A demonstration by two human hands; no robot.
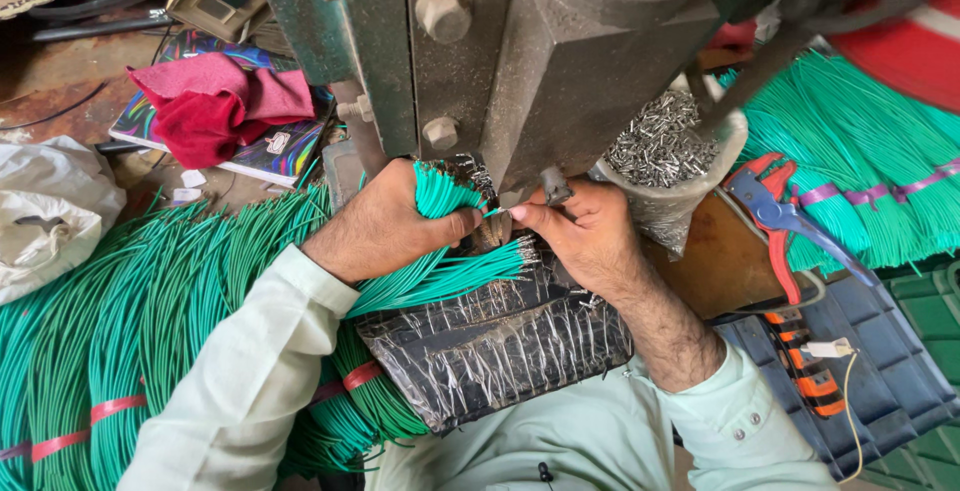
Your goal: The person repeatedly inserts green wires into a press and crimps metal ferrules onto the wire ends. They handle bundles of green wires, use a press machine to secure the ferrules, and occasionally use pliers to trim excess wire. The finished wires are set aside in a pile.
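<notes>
**Two hands feed green wires at a press**

At the far left of the frame lies a white bag [45,206]. A big bundle of green wires [150,301] fills the lower left, tied with red bands [115,408]. In the upper left a red cloth [215,101] rests on a colourful book [275,151].

Near the centre, the left hand [385,221] is closed around a bunch of wires [445,196], whose ends point toward the machine. Just right of it, the right hand [585,231] pinches one wire end between thumb and forefinger, directly under the dark press [560,61] that hangs from the top centre. The two hands are close together, almost touching. Below them lies a black pad [500,346].

Right of the press stands a cup [690,191] full of small metal terminals [655,141]. Further right lie red-and-blue pliers [775,216], and more green wires [870,161] with purple bands fill the upper right.
</notes>
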